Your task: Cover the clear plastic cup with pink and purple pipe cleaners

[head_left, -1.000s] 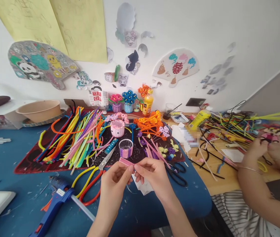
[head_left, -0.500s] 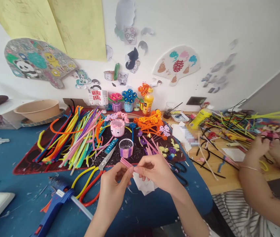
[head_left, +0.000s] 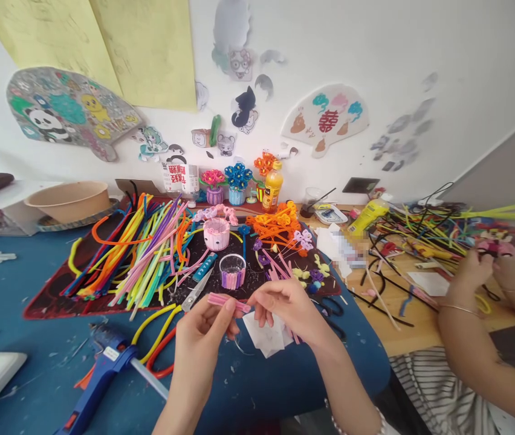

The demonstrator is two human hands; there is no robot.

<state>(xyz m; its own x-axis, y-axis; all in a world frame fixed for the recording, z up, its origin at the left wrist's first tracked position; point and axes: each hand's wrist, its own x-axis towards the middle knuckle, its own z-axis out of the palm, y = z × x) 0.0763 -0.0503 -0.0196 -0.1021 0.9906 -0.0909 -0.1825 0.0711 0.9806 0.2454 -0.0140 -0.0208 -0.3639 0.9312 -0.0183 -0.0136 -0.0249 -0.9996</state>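
My left hand (head_left: 210, 332) is closed, pinching a short bundle of pink pipe cleaner pieces (head_left: 226, 302) between thumb and fingers. Just beyond the bundle's right end, the thumb and forefinger of my right hand (head_left: 287, 305) are drawn together. Whether anything small lies between those fingertips, I cannot make out. A clear round cup (head_left: 232, 278) ringed partway with purple and pink pieces stands on the dark mat behind my hands. Behind it sits a finished pink pot (head_left: 216, 234) with small eyes. White paper (head_left: 266, 338) lies below my right hand.
Scissors with yellow and red handles (head_left: 155, 323) and a blue glue gun (head_left: 107, 362) lie left of my hands. Pipe cleaners (head_left: 148, 248) cover the mat's left side. Black-handled scissors (head_left: 332, 314) lie right. At the wooden table, another person's hands (head_left: 479, 266) hold something pinkish.
My right fingers have shifted slightly away from my left fingertips. The pink bundle in my left hand has turned nearer to level, and more of it shows.
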